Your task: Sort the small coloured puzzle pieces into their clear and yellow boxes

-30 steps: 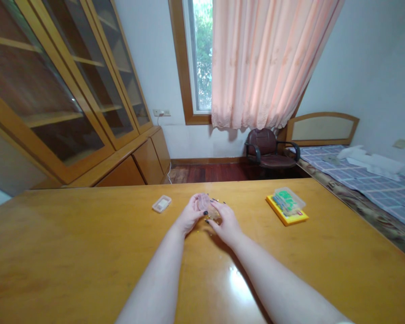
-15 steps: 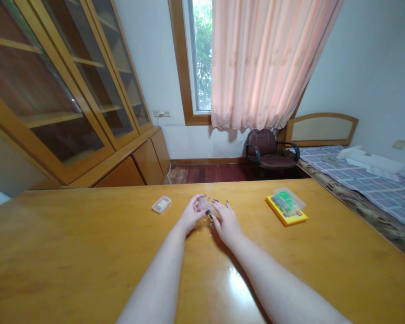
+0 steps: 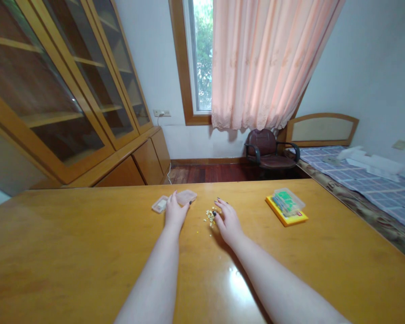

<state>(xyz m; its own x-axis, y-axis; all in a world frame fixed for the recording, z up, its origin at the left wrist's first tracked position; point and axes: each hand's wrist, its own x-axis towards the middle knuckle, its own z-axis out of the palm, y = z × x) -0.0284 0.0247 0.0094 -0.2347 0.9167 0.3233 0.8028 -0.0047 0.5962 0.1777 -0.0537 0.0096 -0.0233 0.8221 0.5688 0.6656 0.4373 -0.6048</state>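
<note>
Two grips were logged near the table's (image 3: 87,252) far edge: clear box (image 3: 186,197) pinched by left hand (image 3: 174,212); right hand (image 3: 228,219) spread beside beads (image 3: 209,216).

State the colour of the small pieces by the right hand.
Pale yellow small loose pieces; head view.

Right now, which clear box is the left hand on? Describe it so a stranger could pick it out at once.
On the long wooden table, look toward the far edge, just left of the scatter of small yellow pieces. The clear plastic box lies at the fingertips of the left hand. Unlike the clear case to its left, it shows no white inside.
</note>
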